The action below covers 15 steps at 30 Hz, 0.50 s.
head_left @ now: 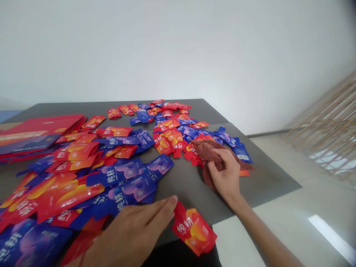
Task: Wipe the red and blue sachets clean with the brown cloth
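Between the fingertips of my left hand (139, 226) is the top corner of a red-orange pouch (194, 230), which hangs out past the table's front edge. My right hand (226, 172) is closed on a brown cloth (209, 154), bunched up over the right end of a pile of small packets. Under and around the cloth lie red packets (163, 144) and blue packets (241, 151). Left of my left hand spreads a heap of larger blue pouches (132, 189) and red pouches (72, 191), overlapping one another.
Folded red packaging (36, 131) is stacked at the table's left side. More small packets (144, 113) lie toward the back of the grey table (267, 178). A white wall (178, 48) stands behind it. Wooden poles (328, 118) lean at the far right.
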{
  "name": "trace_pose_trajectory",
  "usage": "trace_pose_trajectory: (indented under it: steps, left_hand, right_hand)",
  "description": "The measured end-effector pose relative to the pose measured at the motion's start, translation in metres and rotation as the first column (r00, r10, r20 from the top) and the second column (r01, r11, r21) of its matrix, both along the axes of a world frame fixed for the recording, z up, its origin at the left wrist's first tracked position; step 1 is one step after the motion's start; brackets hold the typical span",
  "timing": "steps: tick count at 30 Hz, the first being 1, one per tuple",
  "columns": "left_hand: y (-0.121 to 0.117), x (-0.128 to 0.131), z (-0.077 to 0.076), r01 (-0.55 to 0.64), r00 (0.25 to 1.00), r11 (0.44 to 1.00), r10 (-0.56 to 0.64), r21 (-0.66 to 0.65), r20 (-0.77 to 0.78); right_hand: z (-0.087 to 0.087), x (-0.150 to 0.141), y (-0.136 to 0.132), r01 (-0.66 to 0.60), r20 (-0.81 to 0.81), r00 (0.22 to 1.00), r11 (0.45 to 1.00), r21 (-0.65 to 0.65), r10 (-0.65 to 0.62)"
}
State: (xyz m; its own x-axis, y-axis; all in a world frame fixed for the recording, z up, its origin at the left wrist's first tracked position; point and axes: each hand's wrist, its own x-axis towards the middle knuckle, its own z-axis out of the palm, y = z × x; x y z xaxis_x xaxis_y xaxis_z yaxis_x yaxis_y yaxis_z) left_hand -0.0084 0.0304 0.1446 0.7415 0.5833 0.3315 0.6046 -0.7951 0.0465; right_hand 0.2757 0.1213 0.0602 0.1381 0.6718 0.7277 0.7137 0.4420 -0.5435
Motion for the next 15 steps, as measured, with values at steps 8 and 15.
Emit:
trace_pose_trajectory:
  steps: [8,15]
  left_hand:
    - [-0.066,0.016,-0.058,0.248,0.966,0.969,-0.245,0.023,-0.081]
    - [-0.089,0.103,-0.191,0.421,0.870,0.856,-0.475,-0.301,-0.134]
  right_hand:
    - [0.001,-0.006,0.003,0.011,0.089,0.996,0.998,-0.060,-0.006]
    - [-0.002,-0.003,0.005,0.004,0.169,0.986,0.995,-0.097,0.013]
